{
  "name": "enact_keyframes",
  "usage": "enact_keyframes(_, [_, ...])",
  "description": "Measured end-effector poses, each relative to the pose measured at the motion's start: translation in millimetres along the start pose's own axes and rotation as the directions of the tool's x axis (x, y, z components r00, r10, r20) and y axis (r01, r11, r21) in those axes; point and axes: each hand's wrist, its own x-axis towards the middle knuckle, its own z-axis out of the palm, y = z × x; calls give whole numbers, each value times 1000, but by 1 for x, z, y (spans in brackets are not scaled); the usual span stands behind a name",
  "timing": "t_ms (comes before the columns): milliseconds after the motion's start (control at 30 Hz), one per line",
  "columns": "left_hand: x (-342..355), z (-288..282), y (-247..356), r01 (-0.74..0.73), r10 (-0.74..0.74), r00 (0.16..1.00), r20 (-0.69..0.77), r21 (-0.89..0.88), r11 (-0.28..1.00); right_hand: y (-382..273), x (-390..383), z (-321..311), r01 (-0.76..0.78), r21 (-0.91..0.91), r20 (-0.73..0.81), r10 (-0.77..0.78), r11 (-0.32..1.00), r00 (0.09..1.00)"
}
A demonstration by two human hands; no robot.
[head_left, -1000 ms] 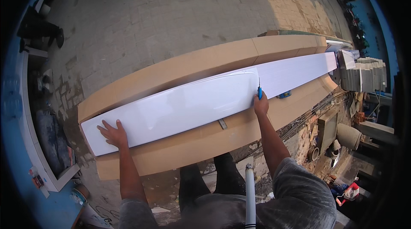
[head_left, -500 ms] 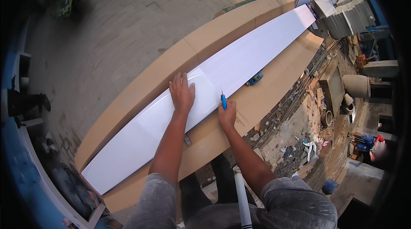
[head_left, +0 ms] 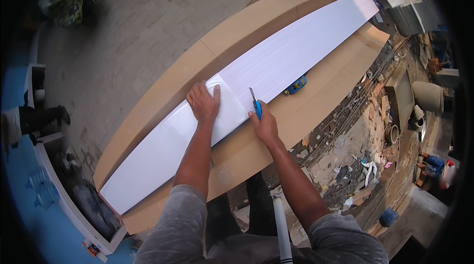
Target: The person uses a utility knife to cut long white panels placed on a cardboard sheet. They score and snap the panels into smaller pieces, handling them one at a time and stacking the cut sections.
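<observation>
My left hand (head_left: 204, 101) presses on the white glossy panel (head_left: 159, 147) near its right end, thumb apart and fingertips at the far edge. My right hand (head_left: 264, 125) grips a blue utility knife (head_left: 257, 109), blade upward, just beside that panel end. Beneath it a longer white grooved board (head_left: 316, 34) extends to the upper right, lying along the opened brown cardboard packaging (head_left: 322, 97). A blue tape measure (head_left: 295, 85) rests on the cardboard beside the board.
Another person's dark-clad legs (head_left: 42, 115) show at the left, near blue water bottles (head_left: 40, 187). Stacked grey slabs (head_left: 411, 15) stand at upper right. Rubble (head_left: 340, 175), a concrete cylinder (head_left: 425, 97) and scrap lie at right. Paving (head_left: 133, 27) stretches beyond the cardboard.
My left hand has moved from the panel's left end toward its right end. My right hand has shifted, knife tilted. The view has turned, angling the board up to the right.
</observation>
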Motion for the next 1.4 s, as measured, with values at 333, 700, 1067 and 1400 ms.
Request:
enact_keyframes(333, [10,-6,10,18,-15,999,48,-52,999,-82,96,9,293,-426,328,-156,856,932])
enact_keyframes(700, [11,-6,3,57,-60,985,161,25,998,-113,110,20,353,-544,439,-100,761,893])
enact_keyframes(1067, [9,1,-3,81,-85,984,154,32,996,-79,60,-6,310,-639,477,47,704,877])
enact_keyframes(1400, [8,-2,-1,88,-93,982,162,41,995,-26,-7,-45,280,-655,498,122,701,859])
